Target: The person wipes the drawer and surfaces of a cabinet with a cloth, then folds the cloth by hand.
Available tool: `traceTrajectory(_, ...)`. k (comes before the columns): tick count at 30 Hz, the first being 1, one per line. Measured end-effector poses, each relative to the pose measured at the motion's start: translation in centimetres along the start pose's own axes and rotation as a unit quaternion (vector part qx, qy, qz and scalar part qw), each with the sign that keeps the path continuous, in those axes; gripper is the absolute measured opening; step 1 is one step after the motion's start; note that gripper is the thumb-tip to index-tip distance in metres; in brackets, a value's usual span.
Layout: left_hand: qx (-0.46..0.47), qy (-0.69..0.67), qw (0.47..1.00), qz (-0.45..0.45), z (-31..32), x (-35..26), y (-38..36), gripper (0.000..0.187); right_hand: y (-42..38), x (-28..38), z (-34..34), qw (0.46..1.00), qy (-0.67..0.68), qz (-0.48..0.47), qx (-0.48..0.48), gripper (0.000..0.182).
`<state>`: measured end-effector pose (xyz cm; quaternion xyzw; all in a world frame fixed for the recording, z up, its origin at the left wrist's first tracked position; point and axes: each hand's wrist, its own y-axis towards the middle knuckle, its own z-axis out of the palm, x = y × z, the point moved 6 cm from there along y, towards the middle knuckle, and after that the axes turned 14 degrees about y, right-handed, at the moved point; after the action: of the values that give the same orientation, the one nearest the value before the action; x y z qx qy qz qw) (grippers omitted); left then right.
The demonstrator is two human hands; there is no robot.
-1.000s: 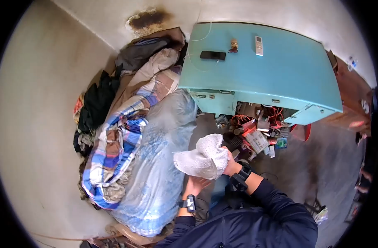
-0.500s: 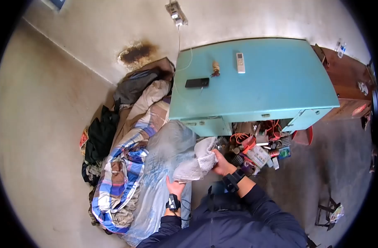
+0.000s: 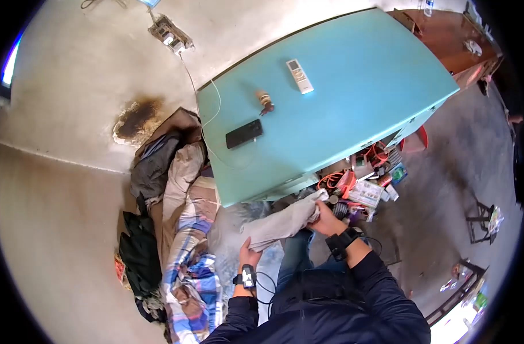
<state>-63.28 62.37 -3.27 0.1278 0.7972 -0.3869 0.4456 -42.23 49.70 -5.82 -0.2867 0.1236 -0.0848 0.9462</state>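
Note:
A light grey towel (image 3: pixel 285 222) is stretched between my two hands, in front of my body. My left hand (image 3: pixel 249 254) grips its lower left end, with the thumb and fingers closed on the fabric. At the upper right end, my right hand (image 3: pixel 328 219) is closed around the cloth, and part of its fingers is hidden by it. Beneath the towel lies a pale bluish bed sheet (image 3: pixel 230 223). A checked blanket (image 3: pixel 187 269) is bunched to the left of my left hand.
The turquoise desk (image 3: pixel 342 86) ahead bears a remote control (image 3: pixel 300 76), a black phone (image 3: pixel 243 134) and a small brownish object (image 3: pixel 264 102). Cluttered boxes (image 3: pixel 365 194) and cords spill out below it. Dark clothes (image 3: pixel 140 246) lie by the wall. A small stool (image 3: pixel 478 222) stands at right.
The towel has gone from folded and drooping to a longer, straighter strip between my hands. My view has turned, so the desk appears tilted and nearer.

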Motion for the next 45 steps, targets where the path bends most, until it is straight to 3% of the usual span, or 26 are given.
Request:
traceTrajectory(1,-0.013,-0.246,0.964,-0.102,-1.0,2.1,2.4,0.037,2.1,-0.3,-0.7,1.0,0.011,-0.012,-0.014,0.031)
traceTrajectory(2,-0.031,-0.473,0.856,-0.207,-1.5,4.1,3.5,0.037,2.6,-0.6,0.3,0.997,-0.011,-0.058,-0.043,0.03)
traceTrajectory(5,-0.022,-0.486,0.85,-0.204,-4.7,3.8,6.8,0.037,7.0,-2.9,-0.4,0.997,0.023,-0.056,-0.05,0.029)
traceTrajectory(10,-0.01,-0.451,0.858,-0.245,-10.9,4.7,11.9,0.034,13.7,-7.8,1.4,0.987,0.045,-0.152,-0.003,0.025)
traceTrajectory(12,-0.009,-0.379,0.869,-0.318,-12.1,5.2,13.0,0.035,14.3,-9.6,2.4,0.978,0.09,-0.183,-0.039,0.022)
traceTrajectory(14,0.0,-0.371,0.86,-0.35,-12.3,5.7,13.3,0.037,15.3,-10.9,2.4,0.982,0.021,-0.186,-0.038,0.022)
traceTrajectory(15,0.03,-0.363,0.871,-0.33,-12.2,5.7,13.6,0.036,14.3,-11.2,3.3,0.978,0.025,-0.186,-0.085,0.023)
traceTrajectory(17,0.07,-0.333,0.886,-0.316,-11.9,5.8,13.6,0.036,14.7,-11.4,2.8,0.971,0.048,-0.222,-0.071,0.018)
traceTrajectory(18,0.077,-0.124,0.961,-0.236,-12.3,5.1,13.6,0.036,14.7,-11.1,2.7,0.966,0.048,-0.249,-0.056,0.014)
traceTrajectory(19,0.085,0.091,0.983,-0.138,-12.4,3.7,13.6,0.036,14.9,-11.0,2.3,0.961,0.067,-0.262,-0.056,0.014)
traceTrajectory(20,0.092,0.297,0.95,-0.022,-11.8,2.1,13.8,0.036,15.3,-10.5,2.1,0.958,0.075,-0.273,-0.049,0.018)
traceTrajectory(25,0.148,0.191,0.97,0.013,-9.0,1.9,16.1,0.03,13.2,-5.0,1.0,0.936,0.091,-0.33,-0.078,0.023)
traceTrajectory(26,0.153,0.206,0.966,0.012,-8.5,2.2,17.0,0.03,13.0,-3.6,0.9,0.938,0.074,-0.339,-0.027,0.021)
traceTrajectory(28,0.164,-0.091,0.967,-0.174,-7.3,3.8,18.3,0.03,12.1,-1.0,0.2,0.911,0.114,-0.395,-0.03,0.019)
traceTrajectory(29,0.145,0.104,0.982,-0.067,-6.0,1.9,18.2,0.03,11.6,0.6,0.0,0.905,0.117,-0.405,-0.053,0.018)
traceTrajectory(33,0.202,0.176,0.963,0.018,0.1,-0.3,19.9,0.03,7.6,7.3,-0.1,0.878,0.131,-0.454,-0.075,0.018)
traceTrajectory(35,0.217,-0.124,0.952,-0.176,3.9,-1.1,19.7,0.03,5.9,9.7,0.1,0.871,0.178,-0.453,-0.072,0.02)
traceTrajectory(36,0.212,-0.116,0.954,-0.176,4.9,-1.7,19.8,0.03,5.5,10.5,0.0,0.864,0.219,-0.449,-0.062,0.02)
traceTrajectory(38,0.296,-0.232,0.901,-0.215,7.5,-2.9,18.7,0.032,6.9,10.9,-0.1,0.863,0.229,-0.45,-0.007,0.024)
traceTrajectory(39,0.289,-0.129,0.936,-0.155,7.2,-3.4,18.4,0.027,7.2,10.5,0.5,0.853,0.219,-0.473,-0.034,0.022)
traceTrajectory(40,0.287,-0.124,0.937,-0.158,6.9,-3.3,17.6,0.027,7.3,9.8,0.9,0.841,0.209,-0.496,-0.062,0.02)
traceTrajectory(41,0.267,0.081,0.96,-0.014,5.9,-4.1,16.9,0.024,8.0,8.9,0.8,0.841,0.195,-0.5,-0.072,0.023)
traceTrajectory(42,0.233,0.28,0.922,0.133,5.4,-4.9,15.9,0.021,8.4,7.7,1.0,0.853,0.17,-0.487,-0.081,0.023)
traceTrajectory(43,0.155,0.217,0.961,0.071,3.4,-3.5,16.3,0.017,9.3,6.5,0.8,0.849,0.128,-0.506,-0.083,0.024)
traceTrajectory(44,0.172,0.277,0.937,0.123,2.1,-3.2,15.7,0.02,10.0,4.9,1.0,0.861,0.131,-0.487,-0.072,0.023)
traceTrajectory(45,0.191,0.264,0.939,0.106,0.2,-2.6,14.9,0.03,10.5,3.4,1.1,0.852,0.087,-0.511,-0.074,0.021)
